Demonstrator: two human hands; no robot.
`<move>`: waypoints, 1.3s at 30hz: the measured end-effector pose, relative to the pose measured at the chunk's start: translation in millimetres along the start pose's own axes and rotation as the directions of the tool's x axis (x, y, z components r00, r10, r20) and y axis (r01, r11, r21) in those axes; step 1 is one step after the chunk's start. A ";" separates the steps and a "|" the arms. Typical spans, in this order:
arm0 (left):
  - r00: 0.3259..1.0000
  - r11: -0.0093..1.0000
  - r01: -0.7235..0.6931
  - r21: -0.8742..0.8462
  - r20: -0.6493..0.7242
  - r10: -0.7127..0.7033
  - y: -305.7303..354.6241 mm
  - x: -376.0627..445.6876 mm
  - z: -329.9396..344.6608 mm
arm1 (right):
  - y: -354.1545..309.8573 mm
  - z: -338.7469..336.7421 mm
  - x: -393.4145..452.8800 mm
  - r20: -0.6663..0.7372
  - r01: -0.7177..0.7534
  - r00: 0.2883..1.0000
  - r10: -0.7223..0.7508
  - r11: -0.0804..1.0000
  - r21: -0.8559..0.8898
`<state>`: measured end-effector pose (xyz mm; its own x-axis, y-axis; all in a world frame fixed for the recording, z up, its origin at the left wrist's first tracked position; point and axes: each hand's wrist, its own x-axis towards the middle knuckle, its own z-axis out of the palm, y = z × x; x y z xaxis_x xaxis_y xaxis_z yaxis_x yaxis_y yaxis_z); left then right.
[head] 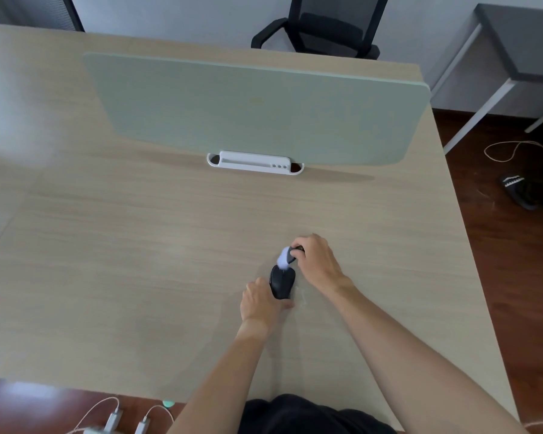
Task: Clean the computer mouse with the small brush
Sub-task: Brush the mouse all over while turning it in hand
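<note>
Near the front edge of the pale wood-grain table [138, 245], a little right of centre, the small black plastic computer mouse [282, 282] lies flat on the surface. The left hand [259, 300] sits at its seven o'clock side, fingers closed against its left flank and rear, most likely to pin it so the strokes do not push it across the smooth top. The right hand [318, 261] comes in from four o'clock with its fingers wrapped around the dark handle of the small brush with pale, soft bristles [286, 256]. The brush is tilted, handle up toward one o'clock and bristles down toward seven o'clock, touching the mouse's far end; that angle seems chosen to work the tips into the button area. The bristles look blurred, so the exact contact spot is hard to tell.

The mouse's long axis runs roughly twelve to six o'clock, leaning slightly toward eleven at the far end. Its narrower front appears to point away from the person, toward the upright pale green desk divider [257, 111] in its white plastic base [254, 161].
</note>
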<state>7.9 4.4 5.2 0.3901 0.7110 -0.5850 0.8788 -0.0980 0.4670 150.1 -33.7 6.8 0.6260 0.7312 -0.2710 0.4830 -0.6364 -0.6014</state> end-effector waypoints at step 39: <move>0.876 0.852 -0.454 0.262 0.306 0.373 3.3 38.7 -16.0 | 27.7 -1.7 -69.9 -0.076 -0.295 0.945 0.317 0.931 0.214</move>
<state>21.5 42.7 -5.4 0.7535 0.3734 -0.5412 0.6434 -0.5884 0.4898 120.8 -102.9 10.2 0.7916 0.4711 -0.3891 0.1345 -0.7556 -0.6411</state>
